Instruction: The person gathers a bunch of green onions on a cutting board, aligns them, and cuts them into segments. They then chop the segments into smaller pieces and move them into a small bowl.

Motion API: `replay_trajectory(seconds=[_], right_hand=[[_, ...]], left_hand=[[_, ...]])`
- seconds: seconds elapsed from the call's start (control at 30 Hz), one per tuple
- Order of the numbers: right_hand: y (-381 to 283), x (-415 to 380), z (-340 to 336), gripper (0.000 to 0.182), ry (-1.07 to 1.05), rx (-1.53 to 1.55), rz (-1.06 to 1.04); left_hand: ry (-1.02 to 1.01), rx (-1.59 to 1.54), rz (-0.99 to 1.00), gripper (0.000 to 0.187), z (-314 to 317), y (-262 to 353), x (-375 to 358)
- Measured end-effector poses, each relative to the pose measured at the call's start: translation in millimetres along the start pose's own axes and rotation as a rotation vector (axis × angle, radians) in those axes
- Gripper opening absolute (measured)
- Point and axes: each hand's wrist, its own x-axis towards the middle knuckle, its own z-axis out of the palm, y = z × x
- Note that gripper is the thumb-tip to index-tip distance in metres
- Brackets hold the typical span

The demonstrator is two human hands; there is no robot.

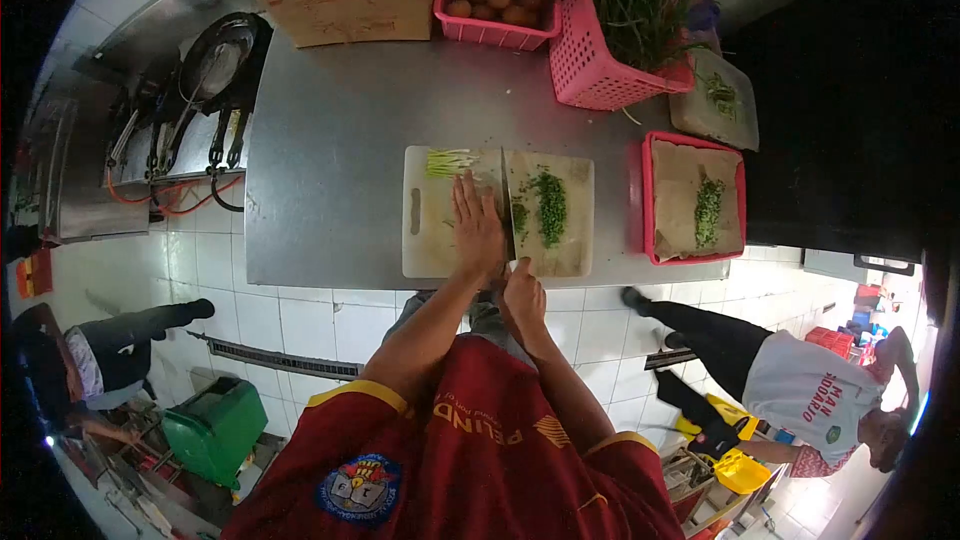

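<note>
A white cutting board (420,252) lies at the near edge of the steel table. My left hand (478,228) rests flat on it, fingers stretched and close together, their tips at a bundle of cut green onions (448,162). In my right hand (524,297) is the handle of a knife (508,205). Its blade points away from me, edge-on over the board, just right of my left hand. Beyond the blade, chopped green onion (551,208) forms a long pile, with a smaller heap between pile and blade.
On the steel table (340,140) stand a pink basket of eggs (500,34), a pink basket of long greens (600,70), a clear container (745,120) and a lined pink tray (650,220). Pans (215,65) sit at left. Two people are behind, one in a white shirt (805,390).
</note>
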Motion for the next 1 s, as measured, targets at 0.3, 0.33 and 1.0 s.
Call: replay_trajectory(seconds=[0.3,0.33,1.0], right_hand=[[17.8,-12.6,-44.7,0.036,0.267,0.033,-0.153],[15.1,-16.7,-46.9,0.036,0.253,0.051,-0.146],[-44.8,-55.3,-83.9,0.034,0.035,-0.043,-0.084]], left_hand=[[0.207,-0.189,0.044,0.030,-0.8,0.3,-1.7],[0.232,-0.221,0.060,0.029,-4.9,-0.2,-2.6],[0.176,0.097,0.046,0.051,10.1,-23.5,2.6]])
